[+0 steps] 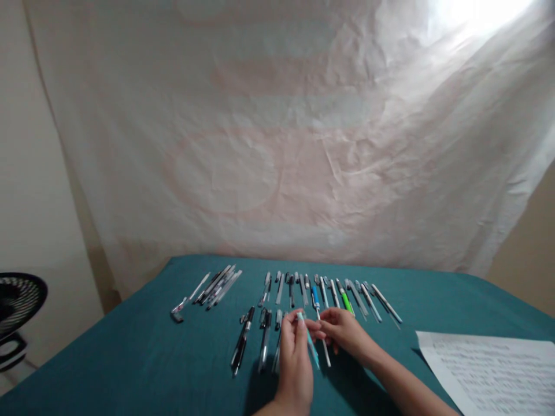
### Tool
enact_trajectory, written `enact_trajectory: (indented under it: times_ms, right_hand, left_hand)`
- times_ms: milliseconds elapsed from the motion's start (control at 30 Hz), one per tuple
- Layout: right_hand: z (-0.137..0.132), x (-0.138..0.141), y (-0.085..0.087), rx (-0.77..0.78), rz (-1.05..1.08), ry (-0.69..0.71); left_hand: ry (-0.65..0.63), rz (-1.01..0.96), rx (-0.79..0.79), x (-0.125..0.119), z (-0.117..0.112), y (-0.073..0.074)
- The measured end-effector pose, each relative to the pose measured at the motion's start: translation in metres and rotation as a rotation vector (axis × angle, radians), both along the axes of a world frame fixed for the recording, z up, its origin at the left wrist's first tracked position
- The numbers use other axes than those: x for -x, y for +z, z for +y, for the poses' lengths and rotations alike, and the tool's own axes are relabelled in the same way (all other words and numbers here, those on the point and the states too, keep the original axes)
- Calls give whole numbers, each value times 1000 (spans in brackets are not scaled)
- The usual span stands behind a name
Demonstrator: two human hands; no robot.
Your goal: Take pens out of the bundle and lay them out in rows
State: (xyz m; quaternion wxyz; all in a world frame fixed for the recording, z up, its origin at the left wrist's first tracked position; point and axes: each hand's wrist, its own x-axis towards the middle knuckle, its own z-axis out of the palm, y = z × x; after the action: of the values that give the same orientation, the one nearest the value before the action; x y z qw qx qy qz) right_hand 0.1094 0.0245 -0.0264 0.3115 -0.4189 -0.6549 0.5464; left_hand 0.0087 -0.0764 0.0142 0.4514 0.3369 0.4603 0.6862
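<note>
In front of me my left hand (297,358) is closed around a light-teal pen barrel (313,351), which slants down to the right. My right hand (344,330), close beside it, pinches a thin white pen refill (326,353). At the refill's upper end is a blue pen grip section (315,297), which seems joined to it. Left of my hands lie a black pen (243,341) and a clear pen with a dark cap (265,341). Another pen (276,349) is partly hidden behind my left hand.
Beyond my hands runs a row of pens and caps, among them a green pen (346,300). A bunch of pens (221,286) lies at the left. A written sheet (498,370) is on the right of the green cloth (130,358). A black fan (19,303) stands far left.
</note>
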Motion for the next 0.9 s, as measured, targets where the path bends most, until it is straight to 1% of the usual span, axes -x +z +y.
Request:
enact_trajectory:
  times_ms: [67, 167, 233, 300, 400, 500, 567, 633, 700, 767, 800, 833, 900]
  right_hand:
    - [-2, 6, -4, -30, -51, 11]
    - [-4, 9, -7, -79, -73, -6]
    - [-5, 9, -7, -91, -64, -14]
    - [-7, 9, -4, -94, -54, -20]
    - [-12, 8, 8, -103, -24, -18]
    - [-21, 9, 26, -91, 55, 64]
    - [-26, 9, 36, -77, 91, 120]
    - [-30, 9, 43, -67, 99, 150]
    - [-31, 8, 45, -60, 95, 167]
    - [-29, 6, 44, -57, 71, 180]
    - [-27, 4, 42, -60, 50, 170]
    - [-25, 2, 40, -63, 19, 152]
    - [-19, -2, 32, -68, -67, 103]
  left_hand:
    - [79, -3, 20, 10, 6, 5]
    - [153, -12, 12, 25, 17, 7]
    - [179, -17, 9, 33, 24, 7]
    - [173, -24, 19, 37, 27, 6]
    - [109, 3, 46, 37, 26, 7]
    - [44, 37, 43, 31, 20, 11]
    - [-10, 23, 21, 26, 16, 13]
    - [-82, 12, -4, 24, 15, 13]
    - [-151, 29, -24, 24, 16, 11]
    - [-187, 93, -36, 26, 19, 7]
    - [-178, 153, -44, 28, 20, 6]
    - [-148, 239, -54, 30, 21, 4]
    - [-54, 494, -71, 35, 22, 4]
